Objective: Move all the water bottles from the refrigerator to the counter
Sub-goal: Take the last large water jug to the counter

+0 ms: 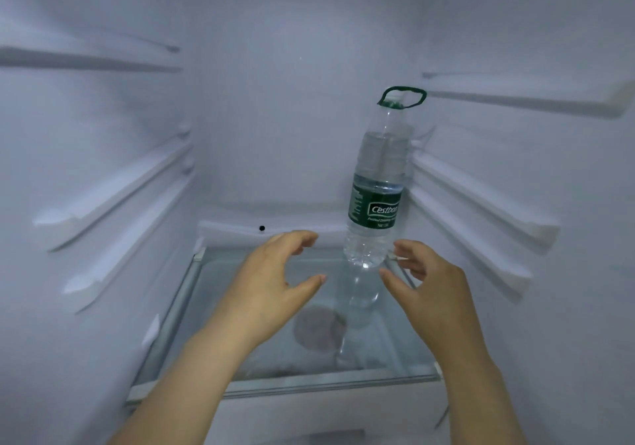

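Note:
One clear water bottle (376, 186) with a green label and a green carry loop at its cap stands upright on the glass shelf (220, 310) at the back right of the refrigerator. It is partly filled. My left hand (275, 279) is spread in a wide curve to the left of the bottle's base, a gap apart from it. My right hand (426, 283) reaches in from the right, fingers curved near the base, holding nothing. Neither hand touches the bottle as far as I can tell.
White shelf rails (113, 197) line both side walls, with no shelves on them. A small black hole (262, 228) marks the ledge at the back. Through the glass shelf a dark round shape (319, 331) shows in the drawer below.

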`<state>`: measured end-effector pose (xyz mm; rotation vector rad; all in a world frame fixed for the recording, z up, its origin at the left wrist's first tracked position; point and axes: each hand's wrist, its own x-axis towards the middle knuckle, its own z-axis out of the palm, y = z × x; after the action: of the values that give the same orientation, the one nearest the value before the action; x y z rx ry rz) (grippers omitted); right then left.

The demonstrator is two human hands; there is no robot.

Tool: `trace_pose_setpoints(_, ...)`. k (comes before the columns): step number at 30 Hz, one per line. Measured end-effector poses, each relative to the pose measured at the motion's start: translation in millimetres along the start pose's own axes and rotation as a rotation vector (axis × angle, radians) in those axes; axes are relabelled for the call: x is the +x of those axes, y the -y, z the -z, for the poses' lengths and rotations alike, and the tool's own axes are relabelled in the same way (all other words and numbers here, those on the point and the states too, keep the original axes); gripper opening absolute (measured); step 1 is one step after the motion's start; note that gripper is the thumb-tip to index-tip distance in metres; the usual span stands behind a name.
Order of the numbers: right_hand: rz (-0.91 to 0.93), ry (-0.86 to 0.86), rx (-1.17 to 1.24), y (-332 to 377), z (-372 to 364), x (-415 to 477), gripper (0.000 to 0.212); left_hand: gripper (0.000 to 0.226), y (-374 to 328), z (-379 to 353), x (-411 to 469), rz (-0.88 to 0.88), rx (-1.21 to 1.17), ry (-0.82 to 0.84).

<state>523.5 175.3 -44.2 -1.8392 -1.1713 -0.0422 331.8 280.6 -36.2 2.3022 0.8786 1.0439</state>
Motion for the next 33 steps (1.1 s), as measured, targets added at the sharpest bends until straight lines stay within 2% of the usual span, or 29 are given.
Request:
trace_pose_setpoints(8, -0.139, 0.001, 0.066, -28, -26, 36, 0.049, 0.045, 18, -19, 56, -0.002, -0.079, -0.033)
trace_pose_setpoints(16, -0.218, -0.016, 0.078, -58, -51, 69, 0.067, 0.050, 33, -49, 108, -0.020, -0.101, 0.028)
trace_pose_setpoints(20, -0.215, -0.011, 0.070, -65, -60, 81, 0.072, 0.064, 29, -59, 135, -0.041, -0.105, 0.084)
trace_pose_setpoints(24, -0.192, 0.025, 0.107, -68, -67, 92, 0.069, 0.088, 27, -71, 158, -0.044, -0.108, 0.136)
trace_pose_setpoints(27, -0.177, 0.043, 0.113, -72, -73, 99, 0.061, 0.098, 25, -79, 170, -0.037, -0.113, 0.151)
trace_pose_setpoints(33, -0.163, 0.086, 0.149, -75, -79, 112, 0.074, 0.082, 15, -88, 188, -0.074, -0.239, 0.174)
